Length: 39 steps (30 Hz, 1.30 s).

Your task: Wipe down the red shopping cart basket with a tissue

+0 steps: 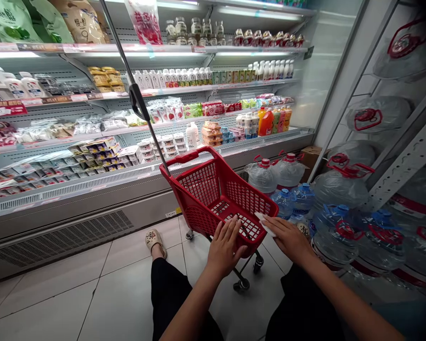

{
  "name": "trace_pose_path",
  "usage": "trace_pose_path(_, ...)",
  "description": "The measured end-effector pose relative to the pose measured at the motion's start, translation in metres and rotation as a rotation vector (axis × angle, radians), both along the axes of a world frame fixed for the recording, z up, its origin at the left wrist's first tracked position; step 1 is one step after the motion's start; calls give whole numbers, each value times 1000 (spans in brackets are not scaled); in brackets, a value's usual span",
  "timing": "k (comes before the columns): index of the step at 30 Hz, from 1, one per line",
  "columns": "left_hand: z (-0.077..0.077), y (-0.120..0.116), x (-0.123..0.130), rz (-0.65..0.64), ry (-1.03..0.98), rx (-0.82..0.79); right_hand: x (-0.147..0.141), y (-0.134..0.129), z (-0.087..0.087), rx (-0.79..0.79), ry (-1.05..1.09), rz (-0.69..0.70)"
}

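A red plastic shopping cart with a lattice basket stands on wheels in front of me, with nothing visible inside it. My left hand lies along the near side of its rim, fingers stretched out and holding nothing. At the right end of the rim, my right hand has its fingers pressed on a folded white cloth or tissue, which touches or nearly touches the basket's edge. A dark pole with a clip-like fitting rises from the cart's far left corner.
A refrigerated display case with drinks, yogurts and bags runs behind the cart. Large water bottles crowd the right side, on the floor and on a metal rack. My foot in a beige clog rests on the tiled floor left of the cart.
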<state>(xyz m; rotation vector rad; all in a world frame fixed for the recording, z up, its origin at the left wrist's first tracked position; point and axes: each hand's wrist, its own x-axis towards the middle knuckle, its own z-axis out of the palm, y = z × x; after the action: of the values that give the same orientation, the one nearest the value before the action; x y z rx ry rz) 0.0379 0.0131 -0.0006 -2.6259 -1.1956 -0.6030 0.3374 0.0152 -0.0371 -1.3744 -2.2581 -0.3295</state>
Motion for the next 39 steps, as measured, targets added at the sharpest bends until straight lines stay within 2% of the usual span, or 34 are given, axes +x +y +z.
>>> trace_pose_path(5,2,0,-3,-3,20,17,27,20,-16,86,-1,4)
trace_pose_path(9,13,20,-14,-27,77,68,31,22,-20,89,60,-66)
trace_pose_path(11,19,37,-21,8,81,88,13,12,-20,67,100,-65)
trace_pose_path(14,23,60,-29,17,96,75,-33,-15,-18,25,153,-32)
trace_pose_path(17,22,68,-32,16,99,69,-78,-42,-15,0,182,14)
trace_pose_path(19,21,68,-33,33,94,77,-95,-53,-13,-7,187,43)
trace_pose_path(21,19,65,-32,42,92,79,-95,-56,-13,-1,174,77)
trace_pose_path(25,14,60,-18,91,54,80,-61,-45,-11,14,142,98)
trace_pose_path(28,9,56,4,147,-10,81,-35,-35,-11,-9,184,2)
trace_pose_path(30,7,52,21,172,-50,79,-32,-31,-11,-27,229,-69)
trace_pose_path(33,5,45,41,171,-86,67,-47,-28,-12,-8,274,-131)
trace_pose_path(35,6,41,47,125,-78,55,-65,-24,-10,22,281,-147)
trace_pose_path(39,13,39,34,-37,8,32,-86,-16,-1,60,239,-150)
